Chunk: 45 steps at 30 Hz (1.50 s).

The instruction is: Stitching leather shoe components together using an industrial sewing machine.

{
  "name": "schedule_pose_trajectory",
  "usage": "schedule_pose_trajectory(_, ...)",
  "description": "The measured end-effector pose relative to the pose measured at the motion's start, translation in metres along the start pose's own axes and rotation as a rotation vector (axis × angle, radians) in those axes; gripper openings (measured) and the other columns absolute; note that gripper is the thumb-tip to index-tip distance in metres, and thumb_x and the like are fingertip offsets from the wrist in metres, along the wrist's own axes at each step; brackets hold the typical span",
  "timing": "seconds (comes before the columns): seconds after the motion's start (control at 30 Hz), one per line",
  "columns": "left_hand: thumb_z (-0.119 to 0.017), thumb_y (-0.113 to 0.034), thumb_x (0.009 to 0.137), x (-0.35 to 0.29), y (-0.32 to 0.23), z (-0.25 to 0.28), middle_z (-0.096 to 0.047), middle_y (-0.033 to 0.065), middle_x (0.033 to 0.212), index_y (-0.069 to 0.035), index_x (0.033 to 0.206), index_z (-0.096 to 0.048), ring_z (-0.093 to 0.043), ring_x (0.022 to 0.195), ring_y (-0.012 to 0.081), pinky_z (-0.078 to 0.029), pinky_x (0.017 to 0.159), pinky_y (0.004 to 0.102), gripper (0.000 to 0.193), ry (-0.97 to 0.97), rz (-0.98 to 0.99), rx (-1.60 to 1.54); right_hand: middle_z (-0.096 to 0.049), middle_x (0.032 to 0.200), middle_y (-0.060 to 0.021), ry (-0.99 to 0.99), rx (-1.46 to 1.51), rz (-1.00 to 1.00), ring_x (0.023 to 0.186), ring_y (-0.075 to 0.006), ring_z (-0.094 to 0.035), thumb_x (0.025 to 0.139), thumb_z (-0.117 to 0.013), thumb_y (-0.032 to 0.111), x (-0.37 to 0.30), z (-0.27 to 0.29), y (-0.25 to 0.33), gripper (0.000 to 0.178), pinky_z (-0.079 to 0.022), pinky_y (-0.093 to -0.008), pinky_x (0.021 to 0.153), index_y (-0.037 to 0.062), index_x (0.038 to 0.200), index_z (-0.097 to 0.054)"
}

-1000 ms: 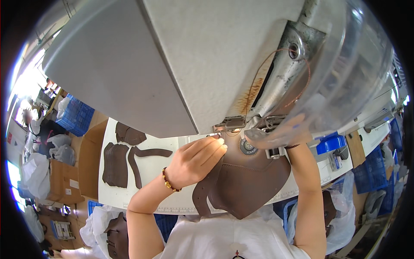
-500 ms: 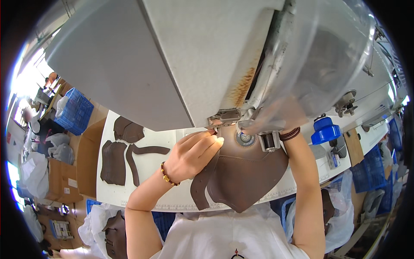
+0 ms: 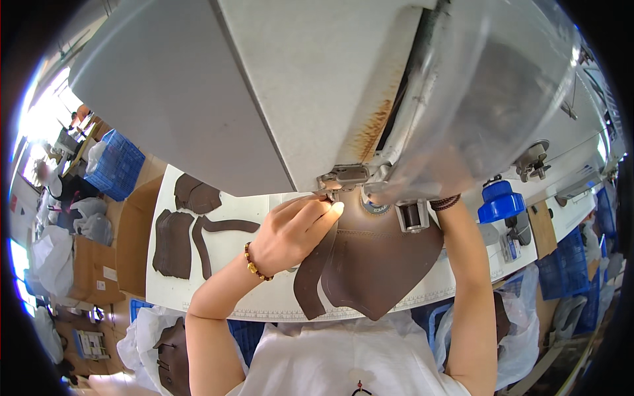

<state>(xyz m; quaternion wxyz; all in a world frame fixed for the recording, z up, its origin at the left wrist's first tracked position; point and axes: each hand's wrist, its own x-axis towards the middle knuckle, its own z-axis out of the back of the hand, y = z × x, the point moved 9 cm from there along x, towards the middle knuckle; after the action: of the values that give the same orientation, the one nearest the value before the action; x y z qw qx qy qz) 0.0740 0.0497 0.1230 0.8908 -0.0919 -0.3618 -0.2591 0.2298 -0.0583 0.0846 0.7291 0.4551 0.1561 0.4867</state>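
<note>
My left hand (image 3: 290, 232) is closed in a pinch at the presser foot (image 3: 332, 194) of a sewing machine (image 3: 264, 86). Its fingertips hold a narrow brown leather strip (image 3: 308, 290) against the edge of a larger brown leather panel (image 3: 386, 270). This panel bears a line of stitching and tapers to a point near the table's front edge. My right hand (image 3: 441, 173) reaches behind the machine's clear plastic cover, above the panel's far right side; its fingers are blurred and mostly hidden. A round disc (image 3: 375, 207) shows partly beside the needle area.
Cut brown leather pieces (image 3: 173, 244) and a curved strip (image 3: 228, 226) lie left on the white table (image 3: 231, 264). A bobbin holder (image 3: 413, 216) and a blue-capped part (image 3: 500, 201) stand right. Cardboard boxes (image 3: 99, 270), blue crates (image 3: 115, 165) and plastic bags surround the table.
The leather panel and strip have shifted slightly under the machine, and the panel's point has moved a little away from me. The round disc is more covered. My left hand keeps its pinch.
</note>
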Motion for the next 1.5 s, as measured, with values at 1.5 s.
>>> schedule_pose_trajectory(1.5,-0.062,-0.003,0.068,-0.021,-0.031,0.012,-0.065,0.0052,0.089,-0.003,0.083,-0.067,-0.063,0.089,0.0177,-0.055,0.063,0.0241,0.016,-0.033,-0.193,0.146,-0.057,0.115,-0.0195,-0.253,-0.861,0.412,0.112,-0.0298,-0.052,0.072,-0.056,0.014,-0.085,-0.1,0.104,0.036,-0.037,-0.0463,0.097,0.0053,0.106,-0.062)
